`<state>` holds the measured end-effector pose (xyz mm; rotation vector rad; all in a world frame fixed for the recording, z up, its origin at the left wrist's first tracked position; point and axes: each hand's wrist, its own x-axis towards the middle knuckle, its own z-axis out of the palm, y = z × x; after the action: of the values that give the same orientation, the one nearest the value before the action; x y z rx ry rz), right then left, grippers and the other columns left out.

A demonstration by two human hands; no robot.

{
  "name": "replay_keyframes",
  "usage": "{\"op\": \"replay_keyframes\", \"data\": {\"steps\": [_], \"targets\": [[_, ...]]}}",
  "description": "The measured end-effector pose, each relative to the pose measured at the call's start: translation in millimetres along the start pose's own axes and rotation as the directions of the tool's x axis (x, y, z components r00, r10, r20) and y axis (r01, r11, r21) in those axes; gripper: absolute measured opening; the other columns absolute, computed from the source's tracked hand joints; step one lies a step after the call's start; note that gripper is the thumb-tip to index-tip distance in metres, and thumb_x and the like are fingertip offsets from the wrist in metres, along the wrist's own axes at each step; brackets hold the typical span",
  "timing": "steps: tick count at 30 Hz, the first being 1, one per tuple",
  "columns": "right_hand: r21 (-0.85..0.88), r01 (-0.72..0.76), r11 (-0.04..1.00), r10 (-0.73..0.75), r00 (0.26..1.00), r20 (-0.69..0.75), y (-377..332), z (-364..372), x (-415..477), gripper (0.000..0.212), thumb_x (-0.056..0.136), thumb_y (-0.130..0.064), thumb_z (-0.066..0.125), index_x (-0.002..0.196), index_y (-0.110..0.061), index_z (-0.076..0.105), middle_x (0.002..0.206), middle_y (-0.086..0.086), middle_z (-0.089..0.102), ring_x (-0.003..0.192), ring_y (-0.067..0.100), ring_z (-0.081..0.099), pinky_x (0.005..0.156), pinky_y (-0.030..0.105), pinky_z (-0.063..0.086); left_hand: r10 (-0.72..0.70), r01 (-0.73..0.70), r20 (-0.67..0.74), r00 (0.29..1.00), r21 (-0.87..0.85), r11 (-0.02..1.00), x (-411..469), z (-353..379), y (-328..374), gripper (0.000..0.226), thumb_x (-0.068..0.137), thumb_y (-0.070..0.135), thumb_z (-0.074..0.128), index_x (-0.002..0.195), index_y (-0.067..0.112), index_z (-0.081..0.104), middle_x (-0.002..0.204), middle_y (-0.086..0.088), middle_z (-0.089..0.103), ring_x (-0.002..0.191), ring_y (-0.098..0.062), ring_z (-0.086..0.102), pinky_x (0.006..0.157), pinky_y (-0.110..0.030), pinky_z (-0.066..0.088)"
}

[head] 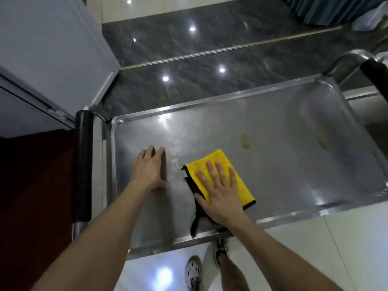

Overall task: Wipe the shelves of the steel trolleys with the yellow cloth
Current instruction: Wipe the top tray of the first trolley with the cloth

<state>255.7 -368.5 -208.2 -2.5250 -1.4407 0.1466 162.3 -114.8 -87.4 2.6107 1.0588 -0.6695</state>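
We have the yellow cloth point(218, 164) folded into a flat pad on the top shelf point(273, 164) of the steel trolley point(241, 97), lying just right of our left hand and near the shelf's front rim, so that a broad, even face meets the steel. Our right hand point(218, 192) lies on top of the cloth, fingers spread and palm pressed flat rather than pinching it, which looks meant to push the whole pad along. Our left hand point(149, 169) rests bare on the shelf just left of the cloth, fingers together and flat, gripping nothing, probably to steady the trolley. Both forearms reach forward and down over the front rim. Beyond the cloth, two yellowish smears point(245, 141) lie on the steel, likely unwiped.
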Motion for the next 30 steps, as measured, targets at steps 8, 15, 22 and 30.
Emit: {"op": "replay_keyframes", "data": {"steps": [8, 15, 22, 30], "targets": [[-0.039, -0.033, 0.999, 0.035, 0.998, 0.05, 23.1, -9.2, 250.9, 0.076, 0.102, -0.072, 0.03, 0.17, -0.042, 0.015, 0.18, 0.008, -0.001, 0.166, 0.036, -0.005, 0.126, 0.071, -0.002, -0.05, 0.049, -0.021, 0.999, -0.04, 0.998, 6.5, 9.9, 1.7, 0.149, 0.054, 0.056, 0.103, 0.171, 0.034, 0.013, 0.179, -0.007, 0.01, 0.164, -0.035, 0.015, 0.129, -0.05, 0.029], [-0.037, 0.0, 0.999, 0.001, 1.0, 0.022, 3.2, -1.7, 270.3, 0.076, 0.105, -0.068, 0.029, 0.171, -0.035, 0.016, 0.179, 0.016, 0.001, 0.165, 0.042, -0.003, 0.124, 0.076, 0.001, -0.076, 0.076, 0.002, 0.997, -0.097, 0.992, 4.4, 8.7, 3.7, 0.148, 0.061, 0.046, 0.104, 0.173, 0.036, 0.007, 0.182, -0.004, -0.002, 0.168, -0.031, 0.001, 0.133, -0.051, 0.023], [-0.019, 0.067, 0.998, -0.067, 0.998, -0.014, -21.0, 3.1, 161.7, 0.071, 0.108, -0.065, 0.036, 0.17, -0.034, 0.023, 0.18, 0.013, 0.005, 0.166, 0.039, -0.002, 0.124, 0.074, 0.006, -0.072, 0.072, 0.006, 0.997, -0.085, 0.994, -1.3, -0.5, 7.2, 0.149, 0.058, 0.049, 0.104, 0.173, 0.033, 0.01, 0.181, -0.007, 0.004, 0.168, -0.033, 0.007, 0.133, -0.046, 0.024], [0.016, 0.084, 0.996, -0.084, 0.996, -0.024, -37.3, 1.7, -2.6, 0.072, 0.108, -0.063, 0.041, 0.171, -0.035, 0.02, 0.18, 0.008, 0.003, 0.166, 0.036, 0.001, 0.126, 0.073, 0.011, -0.031, 0.029, -0.026, 0.999, -0.08, 0.996, -5.9, 3.9, 1.8, 0.145, 0.054, 0.049, 0.105, 0.171, 0.03, 0.021, 0.179, -0.01, 0.014, 0.165, -0.036, 0.016, 0.131, -0.046, 0.027]]}}
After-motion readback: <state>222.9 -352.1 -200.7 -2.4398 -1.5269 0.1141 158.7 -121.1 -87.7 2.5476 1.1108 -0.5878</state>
